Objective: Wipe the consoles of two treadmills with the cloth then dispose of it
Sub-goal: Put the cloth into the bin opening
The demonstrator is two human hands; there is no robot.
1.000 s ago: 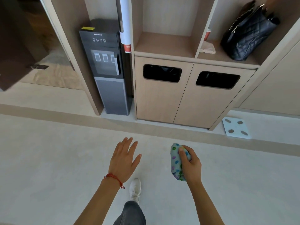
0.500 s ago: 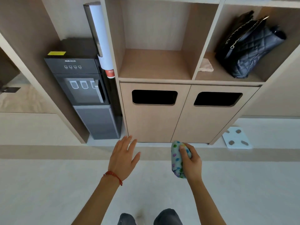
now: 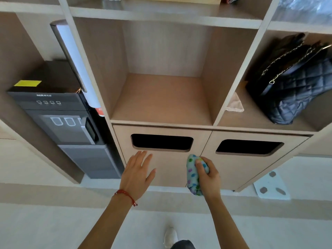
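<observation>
My right hand (image 3: 209, 178) is closed around a bunched light-blue cloth with coloured dots (image 3: 191, 174), held in front of the wooden cabinet (image 3: 168, 169). The cloth is just below and right of the left waste slot (image 3: 161, 142); a second dark slot (image 3: 248, 147) opens in the right door. My left hand (image 3: 137, 174), with a red string at the wrist, hovers open and flat before the left door, holding nothing. No treadmill is in view.
A black water dispenser (image 3: 71, 130) stands left of the cabinet with a cup tube (image 3: 75, 62) beside it. Above the slots is an open shelf cubby (image 3: 161, 97). A black quilted bag (image 3: 294, 87) and a folded cloth (image 3: 235, 105) fill the right cubby. A white scale (image 3: 271, 186) lies on the floor.
I have walked closer to the cabinet, so the slots and shelves now loom larger. Both hands have risen toward the doors; the right still holds the cloth.
</observation>
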